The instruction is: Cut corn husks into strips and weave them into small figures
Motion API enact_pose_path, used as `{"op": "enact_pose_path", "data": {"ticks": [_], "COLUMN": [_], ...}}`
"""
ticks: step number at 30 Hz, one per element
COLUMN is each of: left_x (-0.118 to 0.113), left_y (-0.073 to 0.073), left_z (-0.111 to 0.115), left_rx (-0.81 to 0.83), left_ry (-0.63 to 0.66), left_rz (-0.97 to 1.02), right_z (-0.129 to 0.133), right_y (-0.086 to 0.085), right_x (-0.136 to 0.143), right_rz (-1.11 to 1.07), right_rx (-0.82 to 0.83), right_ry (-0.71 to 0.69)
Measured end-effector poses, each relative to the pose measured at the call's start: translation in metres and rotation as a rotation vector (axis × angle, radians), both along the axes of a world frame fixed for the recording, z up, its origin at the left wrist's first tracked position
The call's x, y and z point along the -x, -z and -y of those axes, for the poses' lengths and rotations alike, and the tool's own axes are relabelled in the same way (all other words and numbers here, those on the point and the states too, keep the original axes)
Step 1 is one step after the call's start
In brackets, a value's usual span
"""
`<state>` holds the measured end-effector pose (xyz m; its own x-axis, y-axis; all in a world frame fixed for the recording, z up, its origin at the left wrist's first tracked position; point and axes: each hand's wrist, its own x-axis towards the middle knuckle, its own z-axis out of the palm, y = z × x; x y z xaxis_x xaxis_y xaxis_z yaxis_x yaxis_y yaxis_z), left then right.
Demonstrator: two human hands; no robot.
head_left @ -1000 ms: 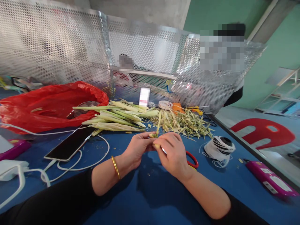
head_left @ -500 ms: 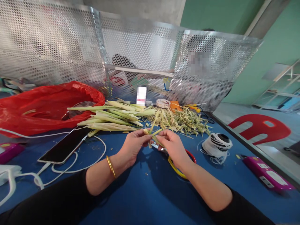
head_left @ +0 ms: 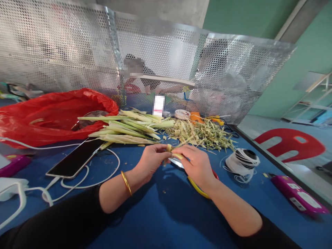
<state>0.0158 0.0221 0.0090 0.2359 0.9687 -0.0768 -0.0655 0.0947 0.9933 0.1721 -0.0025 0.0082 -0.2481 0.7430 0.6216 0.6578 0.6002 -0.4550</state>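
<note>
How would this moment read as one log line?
left hand: pinching plant strips | right hand: pinching plant strips | scissors: partly under right hand | thread spool: to the right

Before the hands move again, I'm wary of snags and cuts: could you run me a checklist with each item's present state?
1. Left hand holding the leaf strips: ok, pinched.
2. Right hand holding them too: ok.
3. Scissors out from under the right hand in this view: not ok, it partly covers them.
4. Right hand touching the scissors: cannot tell.
5. Spool apart from the right hand: ok.
6. Spool's thread neatly wound: not ok, loose loops lie at its base.
</note>
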Motion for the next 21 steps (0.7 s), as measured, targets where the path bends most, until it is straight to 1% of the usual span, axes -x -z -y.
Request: {"op": "enact_pose_path", "data": {"ticks": [2, 3, 4, 6, 10, 12, 14, 17, 19, 21], "left_x": [-0.002, -0.002, -0.002, -0.002, -0.001, -0.001, -0.003, -0.006, -0.007, -0.007], "left_y": [-0.002, -0.003, -0.004, -0.004, -0.003, 0.0, 0.004, 0.011, 0.013, 0.013], "left_z": [0.003, 0.005, 0.006, 0.006, 0.006, 0.006, 0.006, 0.005, 0.005, 0.004], "left_rx": [0.019, 0.022, 0.021, 0.01, 0.028, 0.049, 0.07, 0.118, 0.132, 0.138], "left_ry": [0.028, 0.041, 0.054, 0.081, 0.135, 0.154, 0.134, 0.023, -0.02, -0.022], "left_rz": [-0.007, -0.009, -0.011, -0.024, -0.009, 0.021, 0.035, 0.063, 0.094, 0.11], "right_z": [-0.003, -0.004, -0.005, -0.008, -0.009, -0.01, -0.011, -0.013, -0.015, -0.016], "right_y": [0.001, 0.002, 0.002, 0.004, 0.006, 0.007, 0.009, 0.013, 0.015, 0.015], "right_x": [-0.002, -0.003, -0.004, -0.004, -0.003, -0.002, 0.0, 0.002, 0.003, 0.004], "right_rz": [0.071, 0.1, 0.127, 0.172, 0.224, 0.182, 0.076, -0.146, -0.323, -0.497], "right_rx": [-0.16, -0.203, -0.214, -0.175, -0.034, 0.055, 0.158, 0.333, 0.491, 0.655], "right_ry": [0.105, 0.138, 0.158, 0.187, 0.276, 0.307, 0.308, 0.255, 0.199, 0.14]}}
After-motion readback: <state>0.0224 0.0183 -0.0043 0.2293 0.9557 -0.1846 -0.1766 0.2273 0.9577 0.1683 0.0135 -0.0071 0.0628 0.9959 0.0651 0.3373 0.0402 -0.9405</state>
